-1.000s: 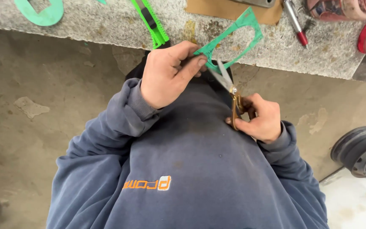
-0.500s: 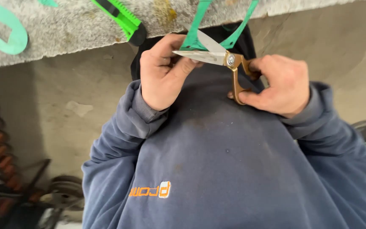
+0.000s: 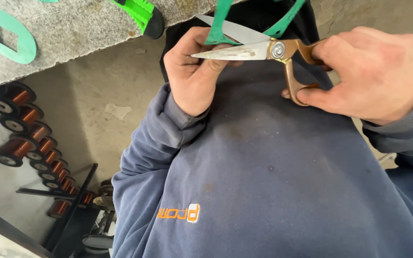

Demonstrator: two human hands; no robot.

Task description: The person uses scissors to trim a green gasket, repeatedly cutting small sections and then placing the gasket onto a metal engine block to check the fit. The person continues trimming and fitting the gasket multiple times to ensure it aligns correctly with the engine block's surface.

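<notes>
My left hand (image 3: 194, 74) pinches a thin green gasket cut-out (image 3: 218, 26) in front of my chest, just below the bench edge. My right hand (image 3: 369, 71) grips the brown handles of a pair of scissors (image 3: 259, 50). The scissor blades are parted around a strip of the green gasket, their tips lying against my left fingers. A second strip of the same gasket (image 3: 288, 19) runs up past the blades and out of the top of the view. My dark blue sweatshirt fills the lower half of the picture.
A grey stone bench top (image 3: 72, 28) spans the upper left, with a green oval gasket (image 3: 5, 36) and a green-handled utility knife (image 3: 142, 14) on it. Several spools of copper wire (image 3: 22, 131) stand on the floor at left beside a dark metal rack (image 3: 68, 200).
The view has dropped and closed in on my hands. The scissors turned from pointing up to lying level, blades now parted around the green strip near my left fingers.
</notes>
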